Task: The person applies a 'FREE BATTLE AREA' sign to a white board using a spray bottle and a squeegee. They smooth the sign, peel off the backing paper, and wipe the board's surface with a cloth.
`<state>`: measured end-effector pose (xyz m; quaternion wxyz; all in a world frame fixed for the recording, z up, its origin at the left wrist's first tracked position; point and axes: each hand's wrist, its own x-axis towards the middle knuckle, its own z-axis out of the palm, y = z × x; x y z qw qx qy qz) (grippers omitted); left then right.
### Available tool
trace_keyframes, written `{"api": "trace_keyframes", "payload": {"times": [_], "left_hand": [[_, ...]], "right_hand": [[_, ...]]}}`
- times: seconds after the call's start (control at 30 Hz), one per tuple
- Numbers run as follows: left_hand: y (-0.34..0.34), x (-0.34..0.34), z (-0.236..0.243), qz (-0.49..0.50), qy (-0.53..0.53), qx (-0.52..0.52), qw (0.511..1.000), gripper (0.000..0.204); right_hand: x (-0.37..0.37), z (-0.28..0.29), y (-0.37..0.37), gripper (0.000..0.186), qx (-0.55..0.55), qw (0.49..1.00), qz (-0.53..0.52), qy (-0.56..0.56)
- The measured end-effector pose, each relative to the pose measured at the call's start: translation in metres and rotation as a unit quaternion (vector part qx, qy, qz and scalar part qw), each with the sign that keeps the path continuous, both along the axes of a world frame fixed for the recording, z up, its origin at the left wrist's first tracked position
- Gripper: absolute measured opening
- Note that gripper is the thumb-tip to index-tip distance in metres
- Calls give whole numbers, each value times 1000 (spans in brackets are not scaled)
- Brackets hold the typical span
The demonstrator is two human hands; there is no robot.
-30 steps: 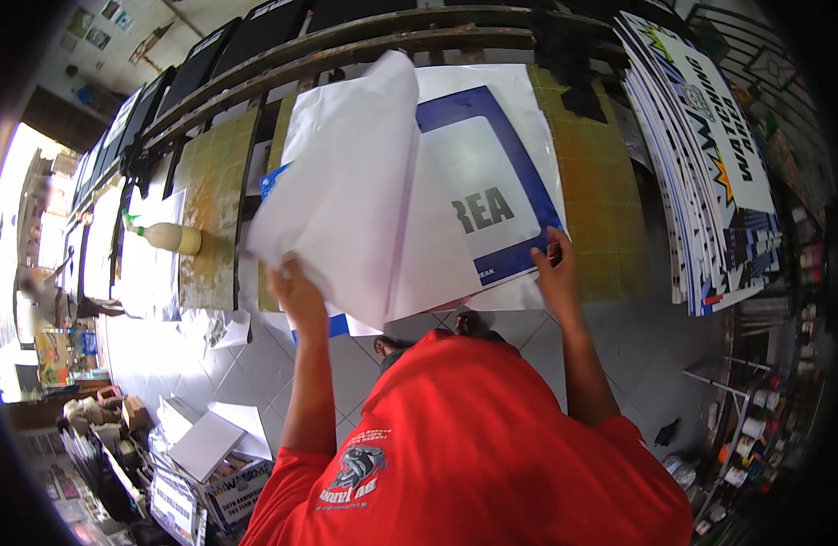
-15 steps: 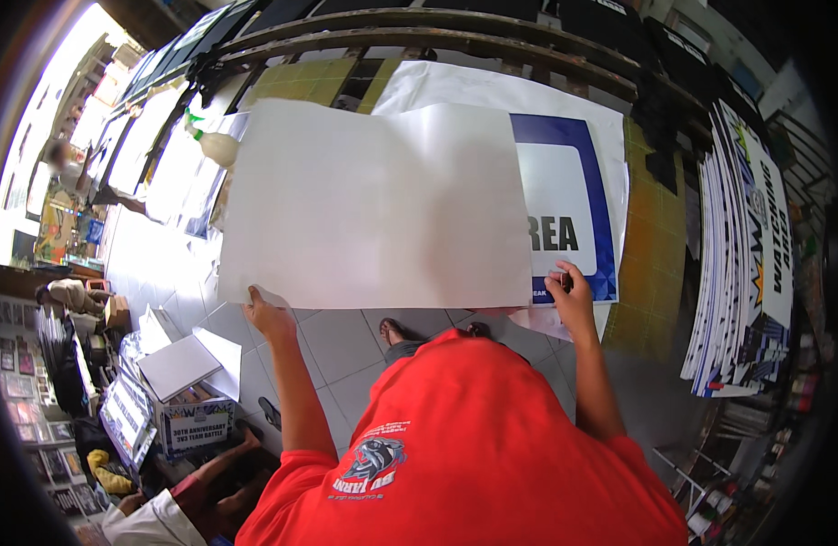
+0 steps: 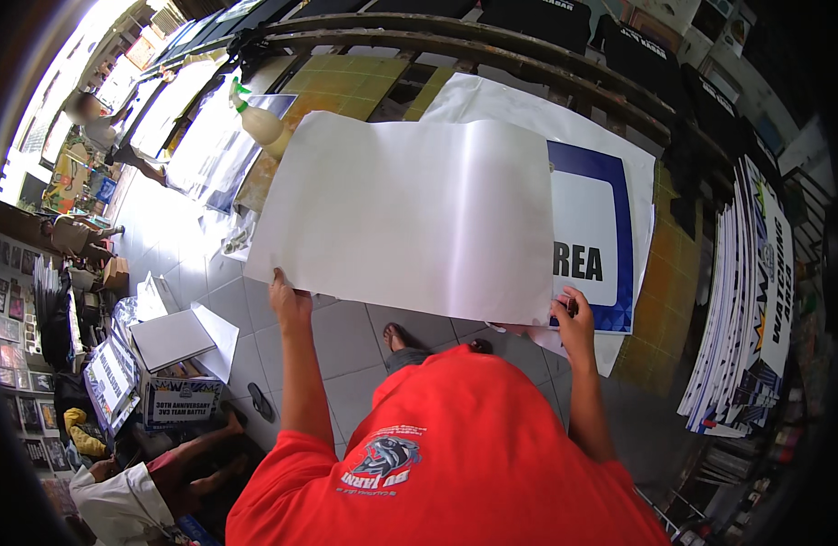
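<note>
In both hands [image 3: 290, 296], a white sheet [image 3: 410, 214].

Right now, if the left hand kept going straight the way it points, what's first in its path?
The white sheet: the left hand already grips its near edge, fingers pointing away from the body. Beyond lies the work table, though depth there is unclear.

Pale grey floor tiles [image 3: 346, 337] run under a long bench [image 3: 346, 82] topped with yellow-green mats, a wooden rail [image 3: 492, 50] along its far edge. Dark shirts [image 3: 537, 16] hang beyond the rail. Printed boards [image 3: 756, 300] lean stacked at the right (edges fanned). Daylight floods in at the upper left [image 3: 55, 136]. Boxes [image 3: 178, 382] sit on the floor at left.
</note>
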<state>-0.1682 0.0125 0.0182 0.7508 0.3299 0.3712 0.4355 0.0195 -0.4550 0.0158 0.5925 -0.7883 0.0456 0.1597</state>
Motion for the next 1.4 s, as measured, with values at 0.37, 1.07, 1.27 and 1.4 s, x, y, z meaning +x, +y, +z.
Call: {"api": "trace_keyframes", "payload": {"times": [0.37, 1.07, 1.27, 1.4], "left_hand": [[20, -10, -40, -4, -38, -89, 995, 38], [32, -54, -85, 9, 163, -213, 963, 57], [-93, 3, -3, -154, 345, 566, 732, 78], [-181, 78, 24, -458, 241, 689, 508, 104]], "right_hand": [[2, -11, 9, 42, -70, 996, -18, -61], [11, -21, 24, 43, -173, 983, 4, -58], [0, -13, 24, 43, -120, 991, -15, -50], [-2, 6, 32, 41, -59, 998, 4, -10]]}}
